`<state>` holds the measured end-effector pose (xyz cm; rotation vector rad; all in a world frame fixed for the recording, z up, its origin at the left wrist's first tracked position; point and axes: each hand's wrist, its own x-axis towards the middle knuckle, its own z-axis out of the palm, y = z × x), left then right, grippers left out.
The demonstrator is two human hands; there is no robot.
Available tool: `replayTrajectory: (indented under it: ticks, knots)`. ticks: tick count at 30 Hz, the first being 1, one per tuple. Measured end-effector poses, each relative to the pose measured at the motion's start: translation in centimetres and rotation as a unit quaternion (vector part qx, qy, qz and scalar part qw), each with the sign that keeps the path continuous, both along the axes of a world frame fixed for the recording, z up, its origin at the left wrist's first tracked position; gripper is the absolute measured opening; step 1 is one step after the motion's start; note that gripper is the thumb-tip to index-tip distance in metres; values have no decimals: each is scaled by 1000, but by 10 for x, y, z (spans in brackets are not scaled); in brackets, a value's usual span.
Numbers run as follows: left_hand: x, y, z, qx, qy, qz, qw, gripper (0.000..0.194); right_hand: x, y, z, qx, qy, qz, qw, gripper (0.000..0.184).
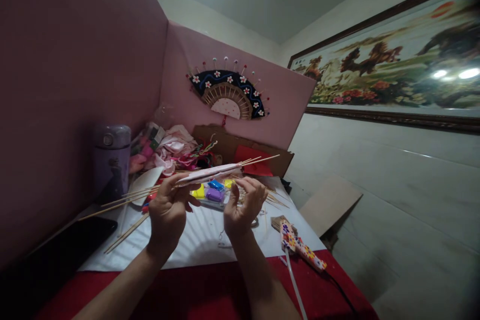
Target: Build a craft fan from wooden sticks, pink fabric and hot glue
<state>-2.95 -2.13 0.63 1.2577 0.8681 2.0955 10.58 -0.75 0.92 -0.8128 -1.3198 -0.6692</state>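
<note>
Well, from our head view, our left hand (pixel 167 210) grips the pink roll (pixel 210 174), right of the purple bottle (pixel 112 160). Our right hand (pixel 243 205) curls beside it; we can't tell if it pinches anything. The roll looks light and soft, so we'd hold its middle gently (its thin sticks (pixel 258 161) could snap!). Right of the bottle, clear packets (pixel 215 195) hold blue, purple and yellow lumps. The bottle's inside is hidden.

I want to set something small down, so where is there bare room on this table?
Bare: the white sheet between the wrists, left of the small wire piece, and the red cloth between the forearms.
Crowded: behind the hands, with bright packets; left, with sticks; right, around the glue gun.
</note>
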Motion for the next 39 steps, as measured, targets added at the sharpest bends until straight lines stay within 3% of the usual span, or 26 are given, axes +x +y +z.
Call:
replayTrajectory:
  ticks: [3,6,8,10,12,13,14,16,19,23,30,33,39]
  knots:
    - [-1,1,0,0,4,4,1000,23,-2,-11,14,-19,67,54,996,6]
    - [-1,2,-1,4,4,0,1000,22,7,-32,40,-89,122,106,983,8]
    - [-1,3,-2,5,7,-3,1000,23,27,-46,54,-109,120,124,979,13]
    - [-2,3,-2,4,17,-4,1000,23,61,-54,57,-124,94,103,982,16]
    - [-2,2,-2,2,30,-6,1000,23,105,-56,48,-211,29,27,977,21]
    - [-1,2,-1,2,34,-8,999,23,129,-55,40,-279,-1,-17,960,23]
    - [-1,2,-1,4,38,-9,999,24,154,-55,30,-358,-26,-57,932,26]
    - [0,2,1,2,38,2,999,24,198,-55,11,-523,-74,-108,842,38]
    - [2,1,3,-4,41,2,999,25,242,-61,-11,-595,-95,-103,791,44]
    - [3,-1,5,-19,63,-2,998,27,250,-67,-28,-632,-128,-79,760,36]
    - [3,-3,8,-47,68,0,997,25,236,-67,-46,-627,-159,-47,761,31]
    - [4,-3,8,-35,66,9,997,26,235,-68,-48,-610,-147,-47,777,35]
    - [3,-3,4,-16,62,14,998,29,233,-68,-50,-576,-134,-25,806,26]
